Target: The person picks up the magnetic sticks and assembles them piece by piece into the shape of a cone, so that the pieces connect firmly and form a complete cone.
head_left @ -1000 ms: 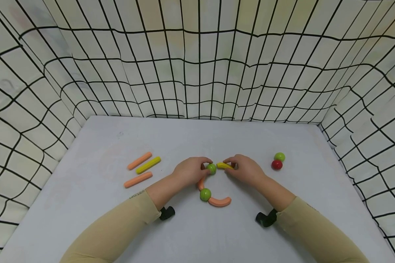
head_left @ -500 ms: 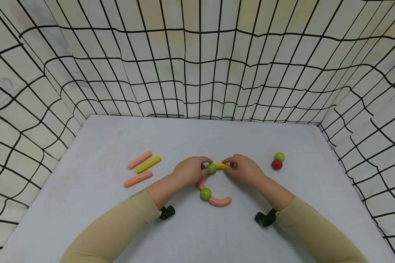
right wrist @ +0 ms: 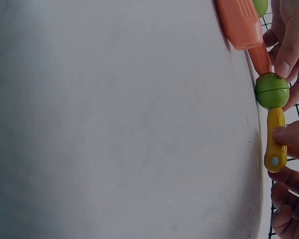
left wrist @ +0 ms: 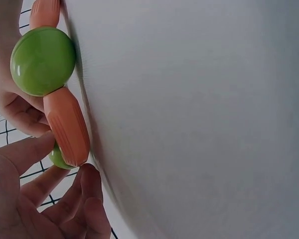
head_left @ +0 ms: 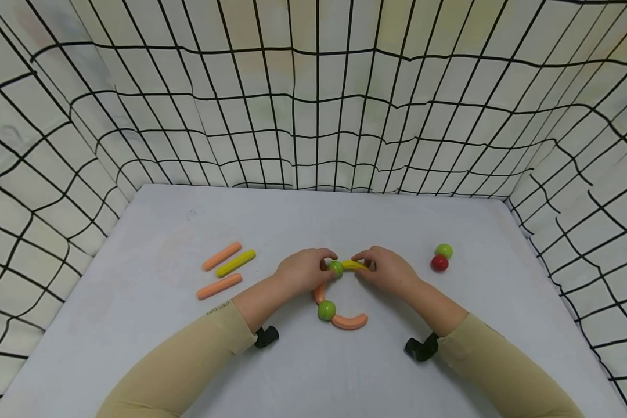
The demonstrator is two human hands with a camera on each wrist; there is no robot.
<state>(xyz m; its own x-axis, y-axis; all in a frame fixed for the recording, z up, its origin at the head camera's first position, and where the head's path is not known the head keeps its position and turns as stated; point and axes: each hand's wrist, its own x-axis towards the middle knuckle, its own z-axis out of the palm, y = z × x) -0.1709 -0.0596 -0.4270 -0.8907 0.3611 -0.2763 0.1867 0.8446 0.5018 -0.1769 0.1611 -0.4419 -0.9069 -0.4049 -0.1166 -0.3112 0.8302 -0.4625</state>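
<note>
Near the middle of the table, my left hand pinches a green ball between thumb and fingers. A curved yellow stick touches that ball, and my right hand grips it with thumb and fingers. From the same ball a curved orange stick runs toward me, partly behind my left hand in the head view. It meets a second green ball. Another curved orange stick extends to the right from there, its far end free.
Left of my hands lie two straight orange sticks and a straight yellow stick. A red ball and a green ball sit together to the right. Black-lined netting stands around the white table.
My right hand has moved slightly left, and the yellow stick's end has closed a small gap to the green ball. My left hand has stayed on the ball.
</note>
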